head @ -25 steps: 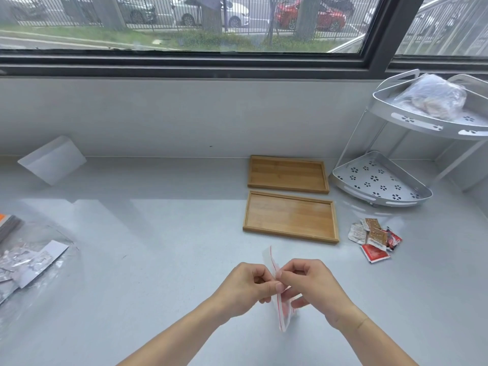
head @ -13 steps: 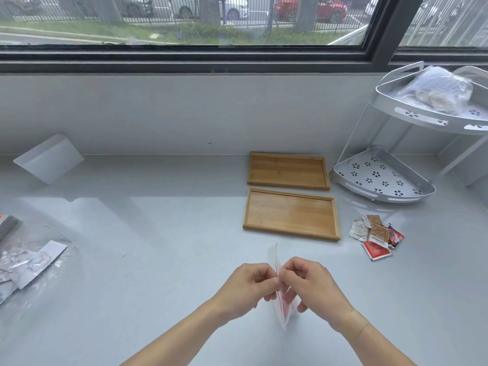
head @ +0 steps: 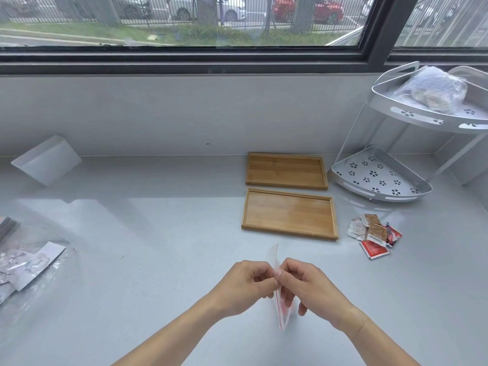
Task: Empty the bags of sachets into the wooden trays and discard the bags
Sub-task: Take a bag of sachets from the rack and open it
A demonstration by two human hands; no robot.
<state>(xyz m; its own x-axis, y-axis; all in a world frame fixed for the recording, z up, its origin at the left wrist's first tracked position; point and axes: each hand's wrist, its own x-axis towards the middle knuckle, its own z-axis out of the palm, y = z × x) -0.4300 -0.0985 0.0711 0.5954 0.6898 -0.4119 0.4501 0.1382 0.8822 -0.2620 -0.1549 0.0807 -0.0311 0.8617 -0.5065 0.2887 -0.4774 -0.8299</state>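
A small clear zip bag (head: 282,310) with a red seal strip stands on edge between my hands, something red inside its lower part. My left hand (head: 244,285) and my right hand (head: 307,286) both pinch its top edge, fingertips meeting. Two wooden trays lie beyond the hands: the near tray (head: 290,213) and the far tray (head: 286,171), both bare inside. A loose pile of sachets (head: 373,233), red, brown and silver, rests on the counter right of the near tray.
A white two-tier corner rack (head: 383,178) stands at the right, a plastic bag (head: 433,89) on its top shelf. At the left edge lie clear bags with sachets (head: 26,262). A white wedge-shaped object (head: 46,159) leans at the back wall.
My hands and the zip bag stay in nearly the same spot, still pinching its top. The camera has tilted slightly, so the scene shifted a little in the view.
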